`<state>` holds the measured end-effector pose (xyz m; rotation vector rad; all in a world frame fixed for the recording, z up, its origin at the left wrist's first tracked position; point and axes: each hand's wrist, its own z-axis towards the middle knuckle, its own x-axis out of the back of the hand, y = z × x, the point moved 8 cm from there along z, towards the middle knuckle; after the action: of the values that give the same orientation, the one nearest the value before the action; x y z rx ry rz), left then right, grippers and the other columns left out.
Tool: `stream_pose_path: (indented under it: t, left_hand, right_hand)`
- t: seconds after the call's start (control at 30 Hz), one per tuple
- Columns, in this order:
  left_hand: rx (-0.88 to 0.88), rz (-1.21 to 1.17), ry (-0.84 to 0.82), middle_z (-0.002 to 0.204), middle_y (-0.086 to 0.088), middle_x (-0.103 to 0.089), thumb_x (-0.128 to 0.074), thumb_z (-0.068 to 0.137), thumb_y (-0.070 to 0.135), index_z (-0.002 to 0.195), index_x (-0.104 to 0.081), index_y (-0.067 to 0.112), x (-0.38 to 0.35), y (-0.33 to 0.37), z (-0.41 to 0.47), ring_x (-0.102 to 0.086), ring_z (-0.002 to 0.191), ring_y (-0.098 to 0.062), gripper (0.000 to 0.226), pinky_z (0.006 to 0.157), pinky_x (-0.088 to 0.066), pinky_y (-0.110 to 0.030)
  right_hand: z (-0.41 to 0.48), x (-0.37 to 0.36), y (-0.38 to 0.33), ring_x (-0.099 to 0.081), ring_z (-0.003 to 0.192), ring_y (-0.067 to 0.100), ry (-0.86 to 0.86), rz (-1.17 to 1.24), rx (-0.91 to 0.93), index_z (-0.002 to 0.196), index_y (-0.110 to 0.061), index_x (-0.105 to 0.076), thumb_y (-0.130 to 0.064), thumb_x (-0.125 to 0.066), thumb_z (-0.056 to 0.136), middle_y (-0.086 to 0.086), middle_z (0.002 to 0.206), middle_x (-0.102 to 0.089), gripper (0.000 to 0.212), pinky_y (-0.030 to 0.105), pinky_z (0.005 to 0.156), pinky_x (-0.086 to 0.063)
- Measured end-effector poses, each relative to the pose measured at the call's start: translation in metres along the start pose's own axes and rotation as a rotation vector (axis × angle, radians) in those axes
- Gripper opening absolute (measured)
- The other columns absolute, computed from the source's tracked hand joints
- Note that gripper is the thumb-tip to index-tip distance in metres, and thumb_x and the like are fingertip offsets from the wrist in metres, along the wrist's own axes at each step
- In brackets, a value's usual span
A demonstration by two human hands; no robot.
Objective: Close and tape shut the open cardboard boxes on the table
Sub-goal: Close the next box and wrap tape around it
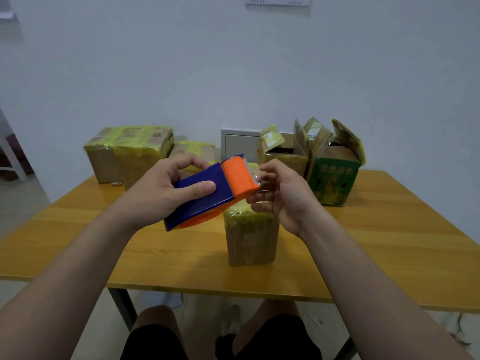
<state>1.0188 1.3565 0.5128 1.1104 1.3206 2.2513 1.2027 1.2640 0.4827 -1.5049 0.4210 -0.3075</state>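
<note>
While the left hand (pixel 166 193) grips the dispenser (pixel 207 193) in the air, thumb flat along its blue side and fingers curled over the top, the orange cutter head points toward the right hand (pixel 283 198). That hold steadies the roll so the other hand can work at the blade. The right hand's fingers are curled at the head, and thumb and forefinger seem to pinch the tape end (pixel 255 178), a clear, blurred scrap; how firm the pinch is I cannot tell. I judge the step to be freeing the end so a strip can be drawn out.

Just below the hands a small box (pixel 252 237) stands upright near the middle of the table (pixel 376 237), its top closed and covered in yellowish tape, within easy reach for more strips. At the back left sit sealed boxes (pixel 130 152), set aside as done. At the back right a brown box (pixel 283 157) and a green box (pixel 335 178) stand side by side with flaps up, so they look to be waiting their turn. Clear tape can fold onto itself once freed.
</note>
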Motion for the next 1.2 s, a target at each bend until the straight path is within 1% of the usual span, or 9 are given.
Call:
stream_pose_path:
  t: [0.1,0.27,0.43,0.57,0.7,0.83,0.93,1.03,1.2]
  left_hand:
    - [-0.025,-0.012,-0.006,0.098,-0.004,-0.078,-0.069,0.084,0.042,0.115,-0.061,0.028,-0.001,0.003,-0.001,-0.076,0.086,-0.026,0.035,0.067,-0.060,-0.034]
    - [-0.039,-0.012,-0.021,0.097,-0.007,-0.078,-0.070,0.084,0.040,0.114,-0.061,0.025,-0.001,0.005,-0.005,-0.076,0.085,-0.028,0.035,0.068,-0.061,-0.040]
    - [-0.022,0.001,-0.029,0.097,-0.003,-0.079,-0.071,0.084,0.038,0.116,-0.060,0.026,0.004,0.006,-0.005,-0.076,0.086,-0.024,0.036,0.064,-0.059,-0.030]
    - [-0.007,0.018,-0.044,0.095,0.002,-0.079,-0.069,0.085,0.038,0.117,-0.060,0.028,0.006,0.009,-0.005,-0.076,0.085,-0.020,0.035,0.060,-0.057,-0.025]
    - [0.005,0.013,-0.040,0.095,0.001,-0.078,-0.067,0.086,0.041,0.116,-0.062,0.028,0.006,0.012,-0.005,-0.076,0.083,-0.020,0.034,0.060,-0.057,-0.024]
    - [0.025,-0.011,-0.009,0.093,0.002,-0.078,-0.065,0.086,0.046,0.118,-0.064,0.027,0.009,0.012,-0.004,-0.075,0.076,-0.018,0.037,0.057,-0.053,-0.021]
    - [0.031,-0.004,-0.005,0.097,0.001,-0.078,-0.066,0.085,0.046,0.118,-0.063,0.030,0.011,0.012,-0.002,-0.075,0.081,-0.021,0.036,0.059,-0.054,-0.023]
    - [0.042,-0.001,-0.008,0.097,0.002,-0.078,-0.068,0.083,0.047,0.115,-0.063,0.033,0.012,0.011,-0.001,-0.076,0.084,-0.020,0.036,0.058,-0.055,-0.022]
    - [0.035,-0.026,-0.025,0.095,0.000,-0.079,-0.069,0.081,0.046,0.111,-0.064,0.033,0.006,0.011,0.000,-0.076,0.081,-0.021,0.033,0.058,-0.055,-0.023]
  right_hand:
    - [0.000,-0.004,-0.003,-0.064,0.063,0.013,0.011,-0.052,0.061,0.082,-0.011,-0.069,-0.034,-0.064,0.098,0.002,0.067,-0.066,0.029,0.025,0.056,-0.053]
    - [0.000,-0.005,0.004,-0.059,0.056,0.009,0.039,-0.027,0.076,0.093,0.000,-0.075,-0.023,-0.067,0.098,0.002,0.062,-0.064,0.025,0.021,0.052,-0.049]
    - [0.000,-0.004,-0.003,-0.061,0.055,0.009,0.015,-0.094,0.102,0.093,0.002,-0.076,-0.018,-0.068,0.097,0.003,0.061,-0.067,0.021,0.019,0.051,-0.049]
    - [0.000,-0.004,-0.010,-0.061,0.053,0.011,-0.031,-0.106,0.110,0.099,0.002,-0.076,-0.015,-0.070,0.096,0.005,0.064,-0.068,0.019,0.019,0.049,-0.049]
    - [-0.004,-0.004,-0.019,-0.058,0.051,0.011,0.010,-0.182,0.248,0.088,0.000,-0.074,-0.023,-0.067,0.098,0.004,0.062,-0.067,0.026,0.020,0.049,-0.047]
    - [-0.007,-0.005,-0.026,-0.058,0.050,0.010,0.090,-0.226,0.380,0.090,-0.003,-0.076,-0.025,-0.067,0.098,0.007,0.067,-0.070,0.024,0.018,0.049,-0.047]
    - [-0.006,-0.006,-0.023,-0.059,0.052,0.009,0.144,-0.236,0.384,0.088,-0.009,-0.077,-0.028,-0.068,0.099,0.000,0.064,-0.069,0.024,0.018,0.053,-0.049]
    - [-0.005,-0.006,-0.021,-0.058,0.051,0.007,0.173,-0.237,0.384,0.084,-0.012,-0.076,-0.032,-0.068,0.098,-0.006,0.060,-0.067,0.026,0.018,0.053,-0.048]
    - [-0.008,-0.004,-0.023,-0.059,0.049,0.008,0.190,-0.261,0.445,0.083,-0.012,-0.078,-0.033,-0.069,0.097,-0.006,0.059,-0.067,0.027,0.017,0.052,-0.048]
